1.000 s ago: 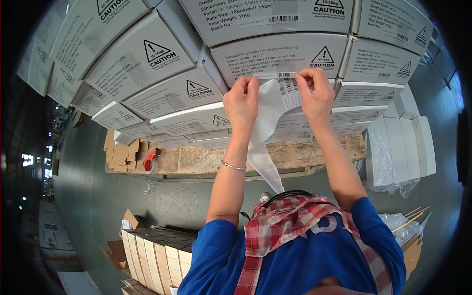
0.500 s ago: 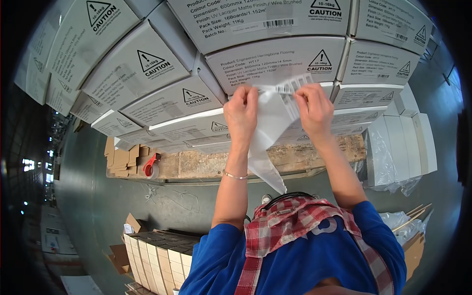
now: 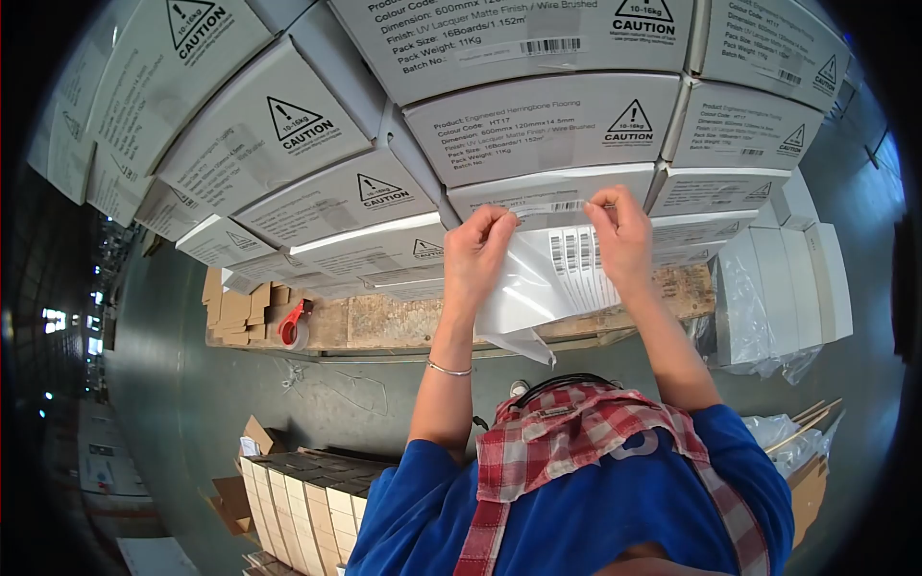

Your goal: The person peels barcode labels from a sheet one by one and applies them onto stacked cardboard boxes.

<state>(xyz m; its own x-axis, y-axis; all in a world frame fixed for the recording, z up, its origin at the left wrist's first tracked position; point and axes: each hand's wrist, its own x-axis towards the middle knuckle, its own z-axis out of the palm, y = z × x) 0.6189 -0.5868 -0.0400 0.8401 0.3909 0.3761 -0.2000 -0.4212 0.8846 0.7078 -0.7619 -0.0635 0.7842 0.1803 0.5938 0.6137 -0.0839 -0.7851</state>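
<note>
Pinched between the fingers of my left hand (image 3: pixel 476 252) is the left end of a narrow barcode strip (image 3: pixel 552 207). My right hand (image 3: pixel 624 235) pinches the strip's right end. The strip lies stretched between both hands, in front of a white box low in the stack. A white label sheet (image 3: pixel 538 278) with several rows of barcodes hangs below the strip, between my forearms; where it is held is hidden. Just above is a printed white box (image 3: pixel 547 125) with a caution mark, and no barcode strip shows on it.
More printed boxes (image 3: pixel 259 125) rise at the left and right. A wooden pallet (image 3: pixel 384 317) bears cardboard pieces (image 3: pixel 235 307) and a red tape dispenser (image 3: pixel 293 326). Stacked boards (image 3: pixel 307 494) stand behind at lower left. Plastic-wrapped white boxes (image 3: pixel 783 288) are at the right.
Both hands have moved down from the printed box to the lower one, holding the strip. The label sheet now hangs lower and spreads wider, with its barcodes facing up.
</note>
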